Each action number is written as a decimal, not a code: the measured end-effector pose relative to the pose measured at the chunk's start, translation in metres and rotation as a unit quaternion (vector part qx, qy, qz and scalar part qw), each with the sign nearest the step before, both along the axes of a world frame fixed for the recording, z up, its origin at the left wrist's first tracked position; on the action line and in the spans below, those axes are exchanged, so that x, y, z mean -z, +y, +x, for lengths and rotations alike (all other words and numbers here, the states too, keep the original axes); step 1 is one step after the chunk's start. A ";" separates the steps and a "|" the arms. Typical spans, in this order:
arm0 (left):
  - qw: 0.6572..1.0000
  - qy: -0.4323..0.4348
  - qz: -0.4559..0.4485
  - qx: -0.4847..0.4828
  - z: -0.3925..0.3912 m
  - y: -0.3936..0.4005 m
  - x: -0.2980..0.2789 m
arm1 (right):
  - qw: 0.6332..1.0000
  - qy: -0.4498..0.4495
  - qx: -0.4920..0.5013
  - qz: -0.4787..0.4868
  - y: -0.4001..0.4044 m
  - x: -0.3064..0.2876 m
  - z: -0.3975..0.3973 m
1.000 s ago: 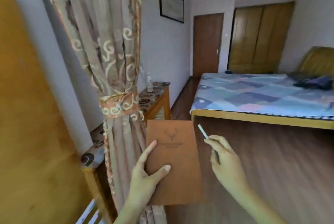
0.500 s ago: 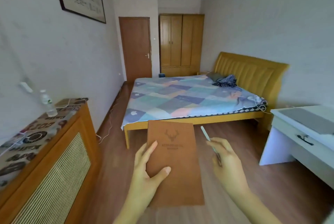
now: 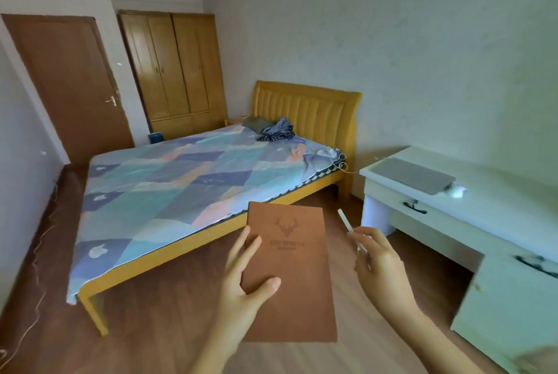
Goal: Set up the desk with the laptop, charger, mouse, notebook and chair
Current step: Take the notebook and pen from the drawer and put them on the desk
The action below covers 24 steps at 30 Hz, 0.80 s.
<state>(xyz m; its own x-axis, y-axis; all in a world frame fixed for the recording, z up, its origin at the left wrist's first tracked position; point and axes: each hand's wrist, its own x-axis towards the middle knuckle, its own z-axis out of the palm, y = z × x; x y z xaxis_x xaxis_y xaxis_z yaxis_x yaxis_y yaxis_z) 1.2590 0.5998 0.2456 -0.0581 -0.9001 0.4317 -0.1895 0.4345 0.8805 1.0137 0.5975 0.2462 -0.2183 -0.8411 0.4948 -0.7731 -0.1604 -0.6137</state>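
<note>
Laptop and mouse sit on the table, my left hand grips the notebook, my right hand pinches a pen; chair unseen.

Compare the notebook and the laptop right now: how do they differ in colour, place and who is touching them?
The notebook is brown with a deer emblem; the laptop is plain grey. The notebook is held in the air by the left hand, thumb on its cover, while the laptop lies flat on the white desk, untouched, beside a white mouse. The notebook stands tilted toward the camera; the laptop lies level. Both are closed, flat and rectangular.
</note>
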 end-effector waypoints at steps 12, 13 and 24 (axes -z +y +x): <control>0.990 0.029 0.032 0.132 -0.161 -0.262 0.018 | 0.992 0.008 0.125 0.006 -0.205 0.013 -0.133; 0.989 0.028 0.031 0.144 -0.177 -0.281 0.018 | 0.991 0.006 0.133 0.011 -0.220 0.013 -0.147; 0.961 0.005 0.022 0.275 -0.368 -0.447 0.027 | 0.960 -0.021 0.278 0.021 -0.320 0.029 -0.314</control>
